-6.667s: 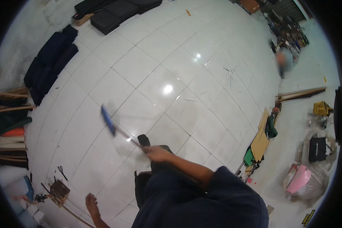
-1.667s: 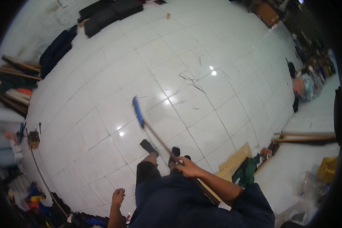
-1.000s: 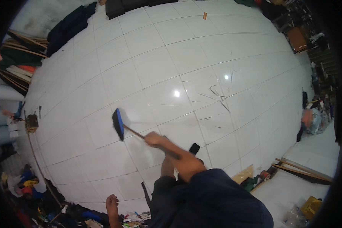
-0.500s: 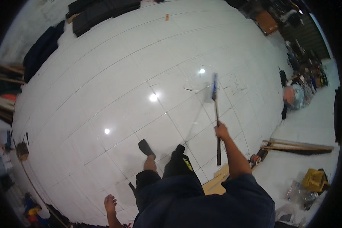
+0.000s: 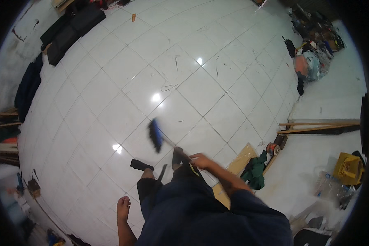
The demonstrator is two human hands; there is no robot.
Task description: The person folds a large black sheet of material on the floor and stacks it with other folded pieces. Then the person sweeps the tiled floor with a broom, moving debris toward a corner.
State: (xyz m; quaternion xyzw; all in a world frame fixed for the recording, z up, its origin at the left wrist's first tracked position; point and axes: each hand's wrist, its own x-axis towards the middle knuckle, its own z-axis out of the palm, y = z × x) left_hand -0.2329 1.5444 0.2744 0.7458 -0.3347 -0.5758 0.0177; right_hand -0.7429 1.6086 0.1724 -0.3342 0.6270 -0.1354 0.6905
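Nearest the wearer, the left grip (image 5: 124,205) hangs on the near left side of the broom (image 5: 156,135), released, its fingers loosely curled. The right grip (image 5: 199,161) is clenched round the broom's handle, which slants forward and left over the tiled floor (image 5: 110,98); the blue-and-black head is blurred, so whether its bristles touch the tiles I cannot tell. The left foot (image 5: 142,165) is just left of the broom, the right foot (image 5: 177,157) close under its handle. Right of the broom lie a cardboard sheet (image 5: 242,158) and a green cloth (image 5: 256,172), with a yellow bag (image 5: 348,168) farther right. Beyond the broom, thin dark scraps (image 5: 176,63) are scattered; far past it, on the right, is a mixed heap (image 5: 311,65).
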